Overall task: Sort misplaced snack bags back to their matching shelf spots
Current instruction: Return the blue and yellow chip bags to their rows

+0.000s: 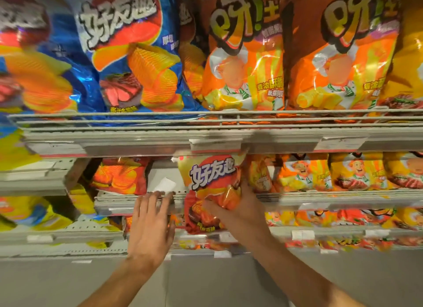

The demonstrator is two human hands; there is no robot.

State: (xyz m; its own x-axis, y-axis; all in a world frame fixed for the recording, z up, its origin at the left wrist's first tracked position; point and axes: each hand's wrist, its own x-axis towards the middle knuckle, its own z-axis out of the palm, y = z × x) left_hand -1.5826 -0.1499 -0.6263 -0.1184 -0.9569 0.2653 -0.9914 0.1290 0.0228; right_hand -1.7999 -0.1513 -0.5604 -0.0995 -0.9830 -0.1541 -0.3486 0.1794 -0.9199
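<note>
A: Writing first. What could be read?

B: The held bag (pixel 211 187) carried 好友趣 in white outlined characters on a yellow top panel. The same 好友趣 showed large on the blue bag (pixel 135 52) on the top shelf (pixel 137 141). Two orange bags (pixel 246 61) beside it read 呀!土, cut off at the edge, with 香浓 lower down. Smaller print was too blurred to read.

A: The held bag's look?

B: Yellow at the top, red-orange below, ridged chips pictured across the middle and a dark meat picture near the bottom. Glossy, creased under the grip, roughly upright.

A: Where was it?

B: In front of the middle shelf (pixel 320 199), its top edge just under the top shelf's price rail, between a red bag (pixel 121 176) to the left and yellow-orange chef bags (pixel 304 173) to the right.

A: Hands?

B: Right hand (pixel 242 212) gripped the bag from its right side and below, fingers (pixel 214 209) curled into the foil. Left hand (pixel 151 224) held nothing: fingers straight and slightly spread, tips touching the middle shelf's front edge, near a white tag (pixel 166 184) in the gap left of the bag.

A: Other notes?

B: More yellow and orange bags lay on lower shelves, motion-blurred.
</note>
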